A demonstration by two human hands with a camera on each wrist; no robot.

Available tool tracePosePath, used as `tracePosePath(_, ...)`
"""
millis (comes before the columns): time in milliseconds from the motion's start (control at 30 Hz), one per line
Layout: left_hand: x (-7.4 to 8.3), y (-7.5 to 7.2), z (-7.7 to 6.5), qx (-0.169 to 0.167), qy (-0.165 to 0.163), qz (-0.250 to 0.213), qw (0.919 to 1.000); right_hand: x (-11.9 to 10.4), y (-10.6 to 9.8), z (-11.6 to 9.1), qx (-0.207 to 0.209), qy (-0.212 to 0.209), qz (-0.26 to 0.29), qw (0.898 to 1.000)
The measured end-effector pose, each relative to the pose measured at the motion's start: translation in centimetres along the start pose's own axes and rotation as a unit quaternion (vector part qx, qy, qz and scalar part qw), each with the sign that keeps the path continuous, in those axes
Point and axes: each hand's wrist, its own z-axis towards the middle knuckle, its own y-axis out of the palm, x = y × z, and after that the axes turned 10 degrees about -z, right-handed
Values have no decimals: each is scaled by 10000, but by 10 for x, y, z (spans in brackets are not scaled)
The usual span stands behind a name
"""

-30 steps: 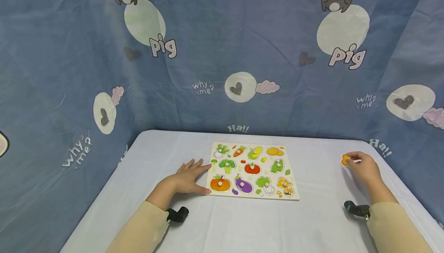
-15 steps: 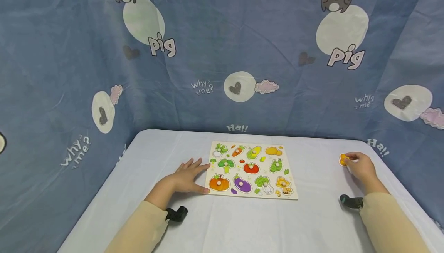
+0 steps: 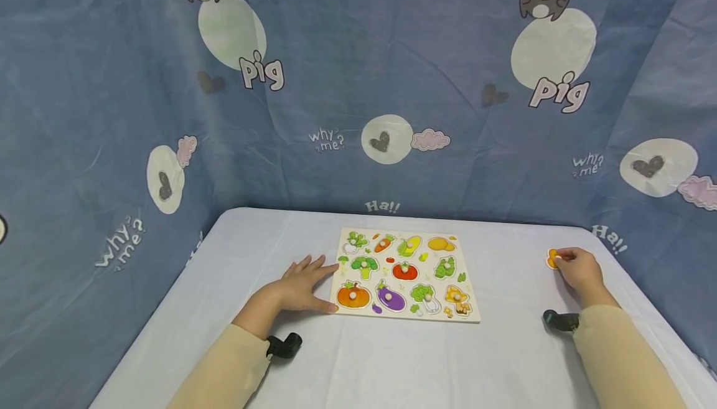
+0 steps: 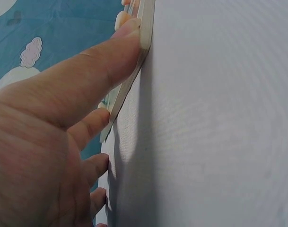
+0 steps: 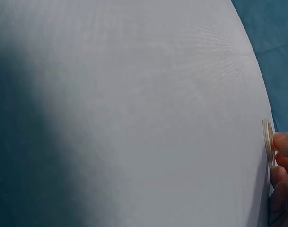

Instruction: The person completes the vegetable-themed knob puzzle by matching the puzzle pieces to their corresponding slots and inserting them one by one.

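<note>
A wooden vegetable puzzle board (image 3: 396, 316) lies flat on the white table, with knobbed pieces such as a tomato (image 3: 405, 271), an eggplant (image 3: 391, 297) and a pumpkin (image 3: 353, 296) in it. My left hand (image 3: 294, 287) is spread at the board's left side, thumb and index fingertips touching its edge; the left wrist view shows the thumb (image 4: 101, 66) against that edge. Well to the right of the board, my right hand (image 3: 581, 272) pinches a small yellow-orange puzzle piece (image 3: 552, 258) with a white rim. Only its thin wooden edge (image 5: 267, 142) shows in the right wrist view.
The white-covered table (image 3: 426, 365) extends around the board and both hands. Behind and beside it hangs a blue patterned cloth (image 3: 313, 85). The yellow potato picture (image 3: 441, 244) at the board's top right shows no knob.
My right hand, with the puzzle piece, has shifted slightly left, and its forearm has swung a little inward. The left hand stays at the board's edge. The whole head view shifted a little.
</note>
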Motion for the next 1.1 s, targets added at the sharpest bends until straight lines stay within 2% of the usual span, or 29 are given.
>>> tracePosePath(267, -1, -2, 0, -6, -44, 42, 10000, -6, 1, 5, -170, 221, 46, 9996)
tracePosePath(500, -1, -1, 1, 9, 10, 91, 10000, -7, 1, 8, -445, 639, 193, 9968)
tracePosePath(667, 0, -1, 2, -14, 27, 43, 10000, -5, -1, 6, -541, 730, 204, 9957)
tracePosePath(1100, 1, -1, 0, -18, 57, 27, 10000, -7, -4, 4, -553, 481, 184, 9971)
